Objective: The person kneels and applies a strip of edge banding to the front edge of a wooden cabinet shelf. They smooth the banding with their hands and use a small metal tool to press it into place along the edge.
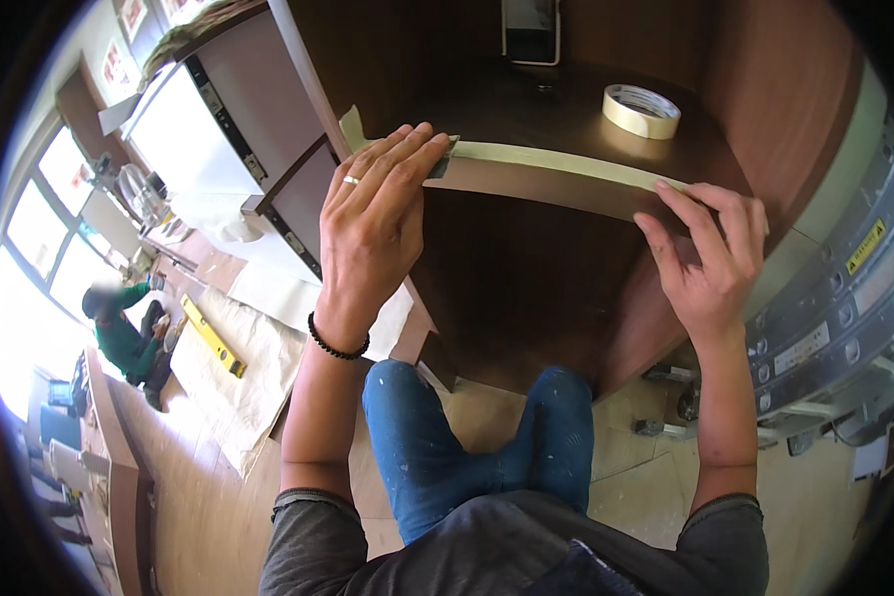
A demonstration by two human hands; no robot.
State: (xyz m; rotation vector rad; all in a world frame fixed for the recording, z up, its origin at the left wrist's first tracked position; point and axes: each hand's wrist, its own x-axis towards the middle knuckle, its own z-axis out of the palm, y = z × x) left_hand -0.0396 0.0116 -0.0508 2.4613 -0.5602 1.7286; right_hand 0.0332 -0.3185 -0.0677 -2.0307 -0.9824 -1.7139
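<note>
A pale strip of masking tape (556, 160) runs along the front edge of a dark brown shelf (551, 189). My left hand (379, 204), with a ring and a beaded bracelet, lies over the strip's left part, fingers close together. Under its fingertips is a small dark flat piece (438, 169); the fingers hide most of it. At the right end, my right hand (710, 243) has its index fingertip on the tape and its thumb lower, against the shelf edge. A roll of masking tape (642, 111) lies on the shelf, and a phone-like device (531, 32) stands behind.
A silver folded ladder (815, 343) stands at the right. On the left are drawer runners (230, 124) on a cabinet side, a yellow spirit level (212, 336) on brown floor paper (223, 397), and a person in green (129, 333) low on the floor.
</note>
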